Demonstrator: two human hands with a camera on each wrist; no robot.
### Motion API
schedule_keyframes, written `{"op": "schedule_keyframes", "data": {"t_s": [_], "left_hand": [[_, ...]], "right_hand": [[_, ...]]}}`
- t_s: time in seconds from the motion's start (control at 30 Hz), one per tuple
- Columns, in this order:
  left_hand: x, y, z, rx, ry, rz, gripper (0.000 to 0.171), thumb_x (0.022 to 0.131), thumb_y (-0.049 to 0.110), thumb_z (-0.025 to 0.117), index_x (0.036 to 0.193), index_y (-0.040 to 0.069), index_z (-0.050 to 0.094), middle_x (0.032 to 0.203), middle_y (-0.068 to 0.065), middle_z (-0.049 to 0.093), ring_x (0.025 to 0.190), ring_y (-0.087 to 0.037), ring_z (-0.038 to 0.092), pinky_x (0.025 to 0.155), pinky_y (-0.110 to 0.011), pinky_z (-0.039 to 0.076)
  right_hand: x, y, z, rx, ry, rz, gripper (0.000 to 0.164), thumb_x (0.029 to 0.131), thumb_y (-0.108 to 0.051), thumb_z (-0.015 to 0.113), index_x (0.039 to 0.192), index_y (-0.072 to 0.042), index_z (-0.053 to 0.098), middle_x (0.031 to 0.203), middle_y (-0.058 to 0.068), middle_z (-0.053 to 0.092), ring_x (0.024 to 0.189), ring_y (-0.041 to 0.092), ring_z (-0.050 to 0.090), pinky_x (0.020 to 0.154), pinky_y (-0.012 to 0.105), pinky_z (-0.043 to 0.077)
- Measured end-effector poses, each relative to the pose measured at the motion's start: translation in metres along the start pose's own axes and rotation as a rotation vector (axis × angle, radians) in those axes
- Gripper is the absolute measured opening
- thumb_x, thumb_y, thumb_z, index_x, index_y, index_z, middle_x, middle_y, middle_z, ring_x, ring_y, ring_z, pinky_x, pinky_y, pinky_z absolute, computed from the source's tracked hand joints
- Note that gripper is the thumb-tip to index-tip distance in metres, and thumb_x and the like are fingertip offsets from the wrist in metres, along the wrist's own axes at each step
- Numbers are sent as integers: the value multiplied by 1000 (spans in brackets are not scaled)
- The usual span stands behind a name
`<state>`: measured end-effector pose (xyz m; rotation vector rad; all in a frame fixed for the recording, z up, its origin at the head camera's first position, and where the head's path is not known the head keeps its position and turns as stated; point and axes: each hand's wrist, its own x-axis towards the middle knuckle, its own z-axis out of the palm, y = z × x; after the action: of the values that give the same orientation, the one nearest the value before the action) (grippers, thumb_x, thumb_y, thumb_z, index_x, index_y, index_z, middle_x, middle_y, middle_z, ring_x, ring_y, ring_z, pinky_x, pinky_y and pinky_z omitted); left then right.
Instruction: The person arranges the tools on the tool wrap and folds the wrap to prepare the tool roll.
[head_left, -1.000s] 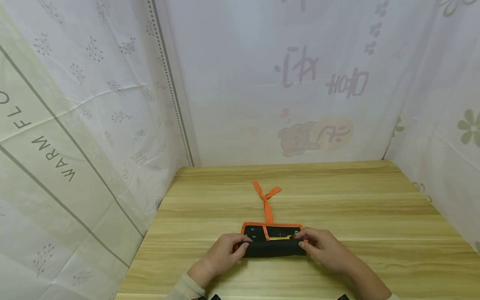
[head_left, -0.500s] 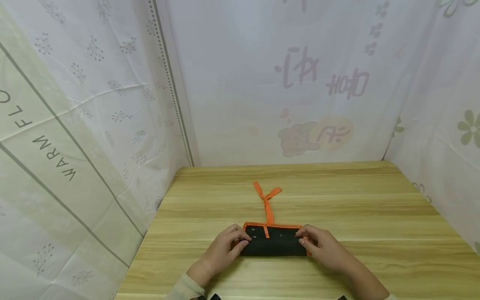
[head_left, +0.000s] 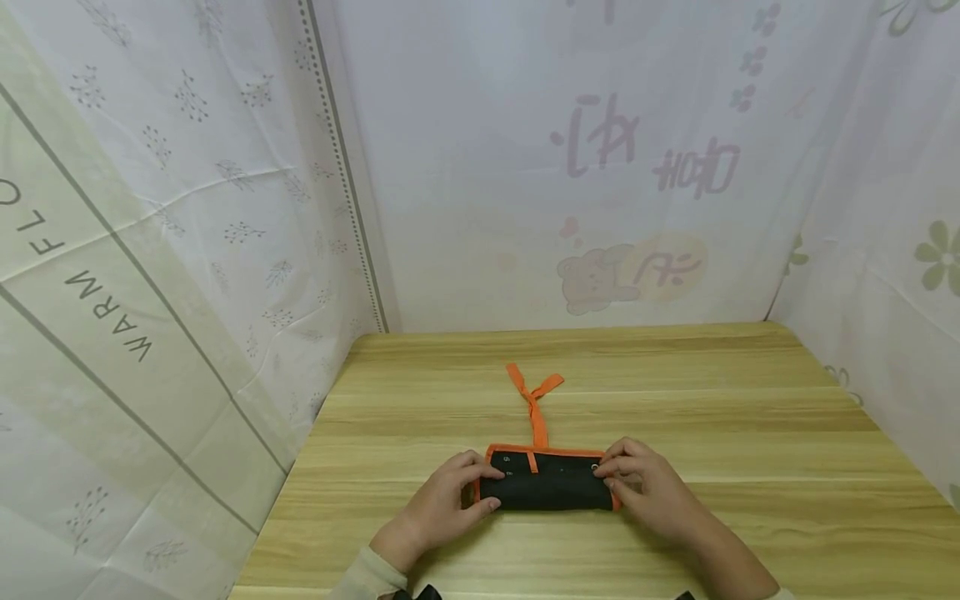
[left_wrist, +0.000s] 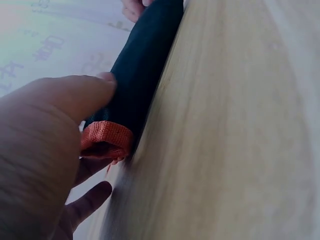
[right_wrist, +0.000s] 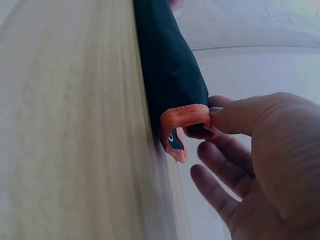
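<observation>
A black cloth tool roll (head_left: 555, 492) with orange edging lies partly rolled up near the front of the table, its rolled side toward me. Small pale numbers show on the flat strip behind the roll. My left hand (head_left: 444, 500) grips the left end, thumb on the near side and fingers over the top. At the other end my right hand (head_left: 651, 487) pinches the edge between thumb and fingers. Both wrist views show the layered orange-bound ends, the left end (left_wrist: 107, 137) and the right end (right_wrist: 185, 120). Whatever lies inside the roll is hidden.
An orange tie strap (head_left: 536, 417) stretches from the roll's far edge toward the back, its two tails spread. The wood-grain table (head_left: 675, 392) ends at printed cloth hangings (head_left: 465, 208) on the left, back and right.
The rolled part has turned over farther from me and covers the yellow wrench seen a second ago. Both hands have shifted their fingers slightly at the ends; the strap barely moved.
</observation>
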<state>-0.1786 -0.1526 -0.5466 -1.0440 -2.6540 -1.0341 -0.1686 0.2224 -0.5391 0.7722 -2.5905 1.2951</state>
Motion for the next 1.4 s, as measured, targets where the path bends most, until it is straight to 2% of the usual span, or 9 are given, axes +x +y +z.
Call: {"op": "schedule_keyframes", "data": {"t_s": [0.17, 0.27, 0.43, 0.67, 0.77, 1.0, 1.13, 1.27, 1.4], "left_hand": [[0, -1, -1, 51, -26, 22, 50, 89, 35, 87, 135, 25, 69, 126, 12, 59, 115, -8, 54, 97, -34, 52], [0, -2, 0, 84, -31, 33, 53, 89, 31, 87, 137, 22, 67, 128, 10, 59, 118, -10, 54, 99, -35, 52], [0, -2, 0, 105, -41, 18, 49, 93, 30, 83, 138, 21, 66, 128, 12, 60, 119, -10, 55, 101, -36, 51], [0, -3, -1, 93, -12, 22, 37, 97, 32, 79, 129, 23, 63, 124, 14, 63, 116, -8, 57, 101, -37, 50], [0, -2, -1, 73, -5, 24, 30, 98, 35, 77, 124, 25, 64, 121, 15, 62, 112, -6, 56, 98, -36, 50], [0, -2, -1, 3, 6, 36, 20, 101, 37, 73, 118, 28, 67, 110, 17, 56, 90, -6, 49, 77, -26, 47], [0, -3, -1, -25, -2, 32, 16, 103, 37, 69, 117, 30, 68, 108, 19, 58, 90, -4, 53, 80, -28, 51], [1, -3, -1, -44, -13, 11, 13, 105, 40, 66, 114, 31, 70, 106, 19, 63, 94, -3, 59, 85, -32, 53], [1, -3, -1, -63, -30, 10, 13, 106, 39, 64, 111, 30, 72, 106, 16, 68, 98, -4, 63, 88, -34, 55]], "right_hand": [[-2, 4, -2, -67, -48, -1, 29, 93, -9, 81, 119, -21, 80, 121, -15, 61, 111, 10, 59, 90, 32, 55], [-3, 7, -3, -105, -89, 2, 41, 88, -19, 88, 127, -24, 76, 126, -16, 59, 114, 10, 58, 93, 36, 54], [-4, 8, -4, -136, -145, 10, 58, 83, -18, 92, 136, -27, 70, 128, -17, 58, 114, 10, 59, 94, 39, 55], [-5, 6, -5, -51, -166, 65, 41, 94, -26, 83, 131, -29, 66, 125, -11, 64, 108, 11, 64, 91, 37, 58], [-5, 6, -6, -17, -174, 97, 33, 97, -30, 79, 127, -32, 67, 120, -14, 65, 105, 9, 64, 91, 35, 57], [-4, 6, -7, -24, -202, 79, 23, 102, -38, 71, 124, -32, 69, 115, -16, 62, 91, 7, 59, 79, 29, 53], [-4, 4, -8, -16, -211, 67, 22, 104, -40, 66, 124, -31, 70, 114, -15, 63, 96, 8, 61, 82, 31, 54], [-4, 2, -9, -1, -216, 98, 29, 105, -42, 63, 129, -28, 70, 118, -17, 67, 111, 9, 65, 92, 36, 56], [-4, 3, -10, 37, -235, 123, 31, 106, -41, 62, 131, -22, 67, 109, -13, 70, 103, 10, 67, 88, 36, 56]]}}
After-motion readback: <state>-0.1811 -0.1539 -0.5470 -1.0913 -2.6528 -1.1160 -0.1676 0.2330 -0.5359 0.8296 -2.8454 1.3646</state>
